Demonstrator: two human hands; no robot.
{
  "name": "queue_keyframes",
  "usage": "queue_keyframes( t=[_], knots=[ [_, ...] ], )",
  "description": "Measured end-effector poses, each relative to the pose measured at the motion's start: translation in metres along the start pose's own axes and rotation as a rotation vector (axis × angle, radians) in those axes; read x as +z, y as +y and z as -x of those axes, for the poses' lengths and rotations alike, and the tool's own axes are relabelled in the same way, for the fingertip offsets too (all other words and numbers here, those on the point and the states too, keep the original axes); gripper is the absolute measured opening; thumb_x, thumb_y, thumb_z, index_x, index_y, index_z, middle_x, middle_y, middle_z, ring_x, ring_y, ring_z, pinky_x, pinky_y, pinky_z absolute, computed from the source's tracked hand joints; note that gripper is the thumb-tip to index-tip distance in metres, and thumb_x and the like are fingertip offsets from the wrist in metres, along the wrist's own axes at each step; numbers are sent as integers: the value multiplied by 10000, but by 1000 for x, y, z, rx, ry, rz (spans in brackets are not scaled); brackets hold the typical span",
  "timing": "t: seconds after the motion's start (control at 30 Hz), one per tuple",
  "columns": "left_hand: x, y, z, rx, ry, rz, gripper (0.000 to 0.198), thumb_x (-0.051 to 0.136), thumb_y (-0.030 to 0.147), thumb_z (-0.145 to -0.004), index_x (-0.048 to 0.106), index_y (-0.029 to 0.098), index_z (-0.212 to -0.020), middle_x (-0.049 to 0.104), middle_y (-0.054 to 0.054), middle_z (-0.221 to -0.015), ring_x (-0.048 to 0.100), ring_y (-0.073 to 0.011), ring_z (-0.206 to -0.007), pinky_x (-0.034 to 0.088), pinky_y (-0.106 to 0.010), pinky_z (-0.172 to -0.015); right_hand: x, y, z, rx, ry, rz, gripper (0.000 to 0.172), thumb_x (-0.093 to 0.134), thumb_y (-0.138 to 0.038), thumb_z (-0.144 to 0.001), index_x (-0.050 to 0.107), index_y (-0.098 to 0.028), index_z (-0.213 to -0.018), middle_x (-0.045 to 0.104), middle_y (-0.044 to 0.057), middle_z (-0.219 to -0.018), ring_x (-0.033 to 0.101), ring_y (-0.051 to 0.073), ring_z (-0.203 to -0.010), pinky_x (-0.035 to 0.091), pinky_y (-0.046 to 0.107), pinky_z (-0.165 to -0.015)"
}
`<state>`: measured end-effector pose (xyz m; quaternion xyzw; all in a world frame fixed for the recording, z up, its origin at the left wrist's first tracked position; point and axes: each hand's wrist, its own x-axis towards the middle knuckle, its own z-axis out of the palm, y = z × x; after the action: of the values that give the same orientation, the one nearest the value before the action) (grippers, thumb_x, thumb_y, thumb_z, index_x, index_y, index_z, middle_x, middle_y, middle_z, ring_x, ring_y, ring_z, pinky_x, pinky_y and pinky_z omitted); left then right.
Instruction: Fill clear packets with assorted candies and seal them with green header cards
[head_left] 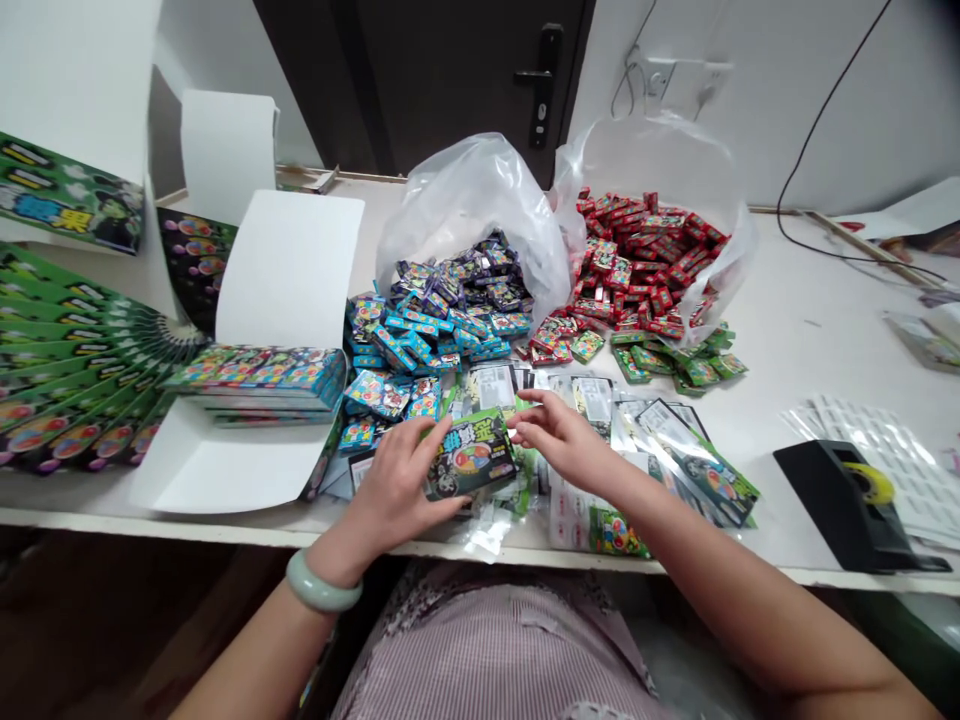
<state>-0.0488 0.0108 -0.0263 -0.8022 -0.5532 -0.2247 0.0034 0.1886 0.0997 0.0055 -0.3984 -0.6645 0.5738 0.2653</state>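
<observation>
My left hand [396, 480] grips a flat green-and-black printed candy box [474, 456] by its left side, thumb at the lower edge and fingers over the top. My right hand [564, 442] is at the box's upper right corner, fingers apart and holding nothing; whether a fingertip touches the box I cannot tell. Beneath both hands lie several clear plastic packets [592, 398] with printed cards. Close beyond my left hand are small blue candy boxes [409, 345], spilling together with dark purple ones [487, 275] from a clear plastic bag [480, 165].
Another clear bag [652, 145] holds small red boxes [637, 250], with green ones [701, 368] in front. An open white carton [289, 265] with stacked packs and fanned green cartons [67, 360] stand left. A black tape dispenser [832, 505] sits by label sheets [889, 455] at right.
</observation>
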Motion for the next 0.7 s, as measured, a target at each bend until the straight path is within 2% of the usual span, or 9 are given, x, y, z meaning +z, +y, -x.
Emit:
queue_keyframes(
  t=[0.1, 0.2, 0.27, 0.33, 0.4, 0.47, 0.57, 0.63, 0.7],
  knots=[
    [3, 5, 0, 8, 3, 16, 906, 708, 455, -761, 237, 212, -1495, 467, -169, -1272, 466, -355, -1183, 414, -523, -994, 10, 3, -1, 7, 7, 77, 333, 541, -214, -867, 460, -185, -1189, 645, 73, -979, 647, 181, -881, 530, 381, -835],
    [5, 9, 2, 27, -17, 62, 906, 704, 505, -750, 276, 193, -1486, 485, -173, -1263, 481, -355, -1166, 424, -523, -983, 20, 5, 0, 67, -70, 71, 387, 551, -214, -857, 453, -177, -1230, 652, 39, -852, 653, 181, -763, 546, 366, -730],
    [3, 8, 4, 11, -26, 73, 893, 699, 510, -753, 289, 193, -1481, 493, -171, -1257, 484, -355, -1163, 431, -522, -978, 16, 7, -2, 35, -56, 34, 448, 551, -238, -866, 418, -184, -1290, 673, 45, -875, 663, 180, -771, 546, 359, -725],
    [-4, 4, 8, -25, -13, 49, 870, 696, 485, -767, 285, 203, -1480, 487, -167, -1255, 482, -353, -1162, 432, -520, -979, -3, 9, -10, -53, 29, 33, 491, 544, -272, -884, 385, -194, -1342, 693, 77, -998, 671, 181, -860, 540, 357, -777],
    [-13, -3, 11, -55, 0, 21, 860, 694, 463, -779, 266, 219, -1484, 471, -158, -1253, 483, -343, -1157, 430, -513, -986, -35, 11, -29, -93, 124, 176, 457, 556, -306, -889, 449, -191, -1318, 700, 92, -1070, 669, 188, -931, 529, 352, -821],
    [-20, -7, 13, -77, 14, 14, 863, 691, 454, -786, 239, 239, -1488, 449, -145, -1257, 483, -329, -1156, 431, -499, -994, -72, 14, -59, -32, 232, 517, 273, 592, -313, -871, 629, -183, -1107, 717, 81, -1050, 661, 199, -962, 499, 343, -878],
    [-24, -8, 12, -107, 33, 30, 864, 687, 444, -791, 216, 256, -1491, 431, -132, -1263, 484, -316, -1162, 436, -481, -1002, -116, 18, -112, 16, 346, 655, 233, 607, -308, -862, 683, -142, -1007, 698, 132, -1116, 622, 249, -1071, 438, 378, -961],
    [-21, -8, 12, -118, 33, 35, 862, 690, 442, -788, 222, 260, -1488, 431, -130, -1268, 484, -317, -1166, 443, -481, -1001, -127, 22, -144, 27, 351, 684, 319, 700, -326, -789, 674, -132, -1041, 690, 140, -1140, 617, 252, -1079, 439, 362, -952],
    [-17, -9, 14, -136, 17, 28, 851, 688, 443, -786, 236, 264, -1485, 439, -129, -1271, 490, -320, -1164, 456, -481, -989, -128, 29, -168, 49, 332, 706, 457, 816, -355, -648, 676, -133, -1022, 708, 133, -1090, 641, 253, -1012, 467, 340, -894]
  ],
)
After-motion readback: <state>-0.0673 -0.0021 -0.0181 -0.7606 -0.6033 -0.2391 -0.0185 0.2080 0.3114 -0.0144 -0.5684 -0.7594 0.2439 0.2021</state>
